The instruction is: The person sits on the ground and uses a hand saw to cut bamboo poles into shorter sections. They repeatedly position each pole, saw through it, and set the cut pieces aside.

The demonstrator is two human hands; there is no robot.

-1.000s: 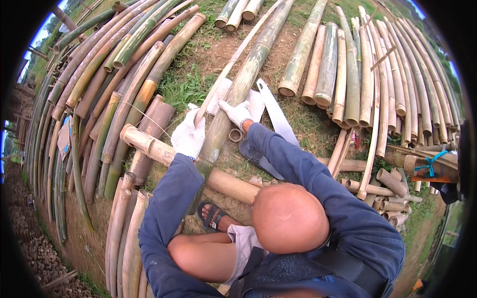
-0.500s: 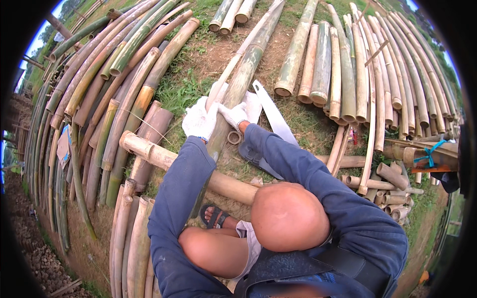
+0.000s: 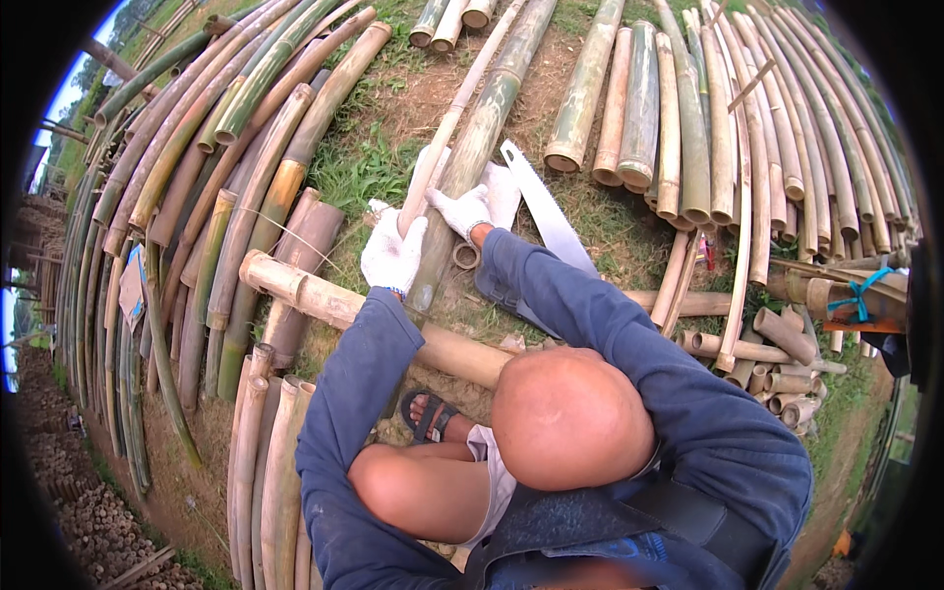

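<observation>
My left hand, in a white knitted glove, is closed around the near end of a slim bamboo strip. Its thumb lies along the strip. Just to the right, my right hand, gloved alike, rests over a thick greenish bamboo pole, thumb stretched across it; its other fingers are partly hidden. Strip and pole run side by side away from me. Beside my right hand lies a hand saw, its pale blade pointing away. A short bamboo ring sits by my right wrist.
A pale bamboo crosspiece lies before my knees, below the pole. Stacked bamboo poles fill the left, more poles the right. Short cut pieces are heaped at right. A white item shows beside the pole.
My hands have drawn slightly apart; their fingertips were nearly touching over the pole. My left hand has turned, its thumb now along the strip, whose near end sits a little lower and further left.
</observation>
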